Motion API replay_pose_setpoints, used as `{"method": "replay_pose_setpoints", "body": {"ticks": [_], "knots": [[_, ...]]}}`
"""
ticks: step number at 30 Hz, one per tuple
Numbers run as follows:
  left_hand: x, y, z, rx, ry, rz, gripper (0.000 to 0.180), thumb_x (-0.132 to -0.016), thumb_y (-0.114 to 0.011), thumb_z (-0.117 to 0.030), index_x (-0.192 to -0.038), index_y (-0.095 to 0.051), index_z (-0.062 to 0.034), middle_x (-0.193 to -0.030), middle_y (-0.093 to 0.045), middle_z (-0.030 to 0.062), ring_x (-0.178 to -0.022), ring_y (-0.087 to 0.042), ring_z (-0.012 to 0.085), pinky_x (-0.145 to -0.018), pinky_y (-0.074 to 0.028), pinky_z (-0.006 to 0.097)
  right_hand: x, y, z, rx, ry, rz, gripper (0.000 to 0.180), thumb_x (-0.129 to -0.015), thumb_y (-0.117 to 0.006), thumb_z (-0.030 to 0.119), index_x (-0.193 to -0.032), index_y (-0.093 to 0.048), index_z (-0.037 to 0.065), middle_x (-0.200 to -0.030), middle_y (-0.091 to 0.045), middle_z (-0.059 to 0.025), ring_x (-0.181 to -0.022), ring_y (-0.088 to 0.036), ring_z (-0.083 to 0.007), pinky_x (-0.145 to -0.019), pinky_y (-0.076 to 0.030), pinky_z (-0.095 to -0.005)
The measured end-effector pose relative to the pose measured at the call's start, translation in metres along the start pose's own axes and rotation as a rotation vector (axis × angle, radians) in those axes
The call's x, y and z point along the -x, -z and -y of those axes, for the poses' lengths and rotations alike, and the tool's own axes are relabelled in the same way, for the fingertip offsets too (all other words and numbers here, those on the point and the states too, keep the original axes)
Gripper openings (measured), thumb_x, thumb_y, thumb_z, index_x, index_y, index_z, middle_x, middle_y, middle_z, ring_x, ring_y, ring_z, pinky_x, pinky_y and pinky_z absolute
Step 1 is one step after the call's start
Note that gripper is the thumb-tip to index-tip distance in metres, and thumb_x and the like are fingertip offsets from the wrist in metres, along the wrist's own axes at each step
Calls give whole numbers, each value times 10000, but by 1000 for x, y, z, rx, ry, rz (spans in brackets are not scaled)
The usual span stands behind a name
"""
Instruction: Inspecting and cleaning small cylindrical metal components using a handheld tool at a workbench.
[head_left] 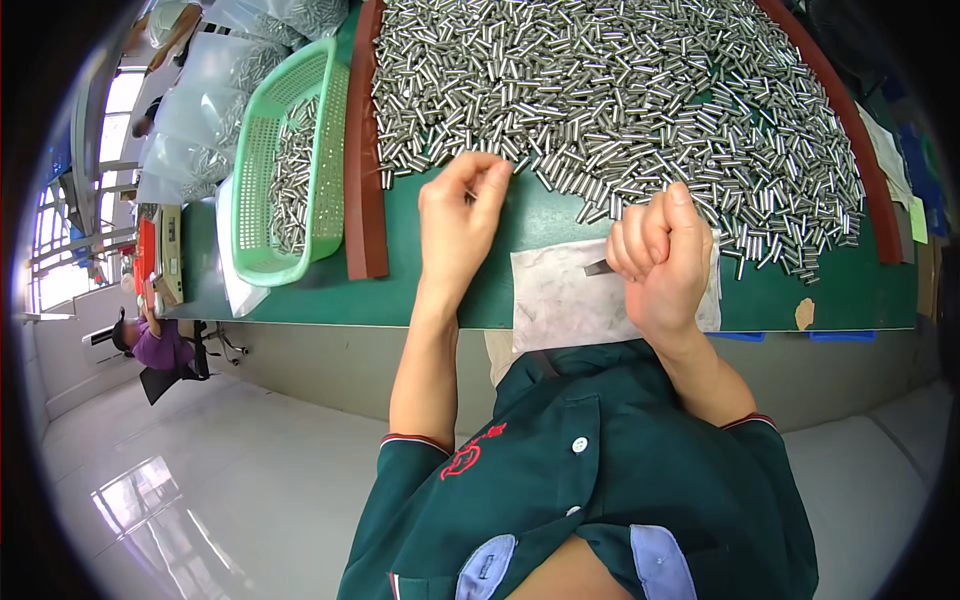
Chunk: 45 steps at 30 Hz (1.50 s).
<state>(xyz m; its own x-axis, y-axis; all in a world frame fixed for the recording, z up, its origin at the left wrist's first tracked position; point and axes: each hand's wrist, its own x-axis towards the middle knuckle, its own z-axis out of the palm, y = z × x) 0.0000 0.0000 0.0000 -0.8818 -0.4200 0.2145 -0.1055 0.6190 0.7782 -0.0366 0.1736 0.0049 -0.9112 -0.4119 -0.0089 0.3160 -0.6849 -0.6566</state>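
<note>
My left hand [458, 218] hovers over the green table at the near edge of a big heap of small shiny metal pins [610, 100]; thumb and forefinger pinch one pin. My right hand [662, 252] is curled into a fist above a white cloth [560, 300] and grips a thin dark metal tool [597, 267] whose tip sticks out to the left. The two hands are apart, with bare green table between them.
A green plastic basket [262, 190] with more pins stands at the left, beyond a red-brown border strip [364, 180]. Clear plastic bags [195, 110] lie further left. The table edge [400, 325] runs below my hands. Another person [150, 345] sits far left.
</note>
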Motion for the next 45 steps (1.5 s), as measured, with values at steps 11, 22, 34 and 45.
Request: {"method": "replay_pose_setpoints", "body": {"ticks": [11,22,34,45], "knots": [[-7,-14,-9,-477,-245,98,105,-726,-615,-102,-756,-545,-30,-498,-492,84,-439,-492,243,-443,-376,329,1,-2,4,18,-14,-28,433,-917,-306,234,-506,-276,97,-421,-269,11,-376,-186,-62,-357,-170,-226],[-6,1,-10,-125,24,9,86,-770,-554,-64,-832,-582,-12,-570,-512,76,-478,-474,139,-474,-370,253,-1,-2,3,8,-40,-44,435,-908,-316,237,-500,-269,95,-418,-265,10,-375,-195,-63,-352,-170,-228],[-13,11,-2,-583,-504,255,187,-695,-583,-24,-874,-602,-77,-586,-511,75,-535,-508,223,-499,-400,329,-1,-3,3,-2,-50,-47,435,-910,-312,238,-501,-268,98,-415,-262,11,-376,-187,-64,-357,-169,-229],[2,8,1,1075,404,387,97,-848,-506,-124,-860,-482,-30,-641,-430,7,-507,-315,40,-450,-281,164,-1,-2,2,-30,-56,-43,429,-913,-308,239,-509,-276,98,-418,-264,11,-375,-188,-65,-358,-176,-228]]}}
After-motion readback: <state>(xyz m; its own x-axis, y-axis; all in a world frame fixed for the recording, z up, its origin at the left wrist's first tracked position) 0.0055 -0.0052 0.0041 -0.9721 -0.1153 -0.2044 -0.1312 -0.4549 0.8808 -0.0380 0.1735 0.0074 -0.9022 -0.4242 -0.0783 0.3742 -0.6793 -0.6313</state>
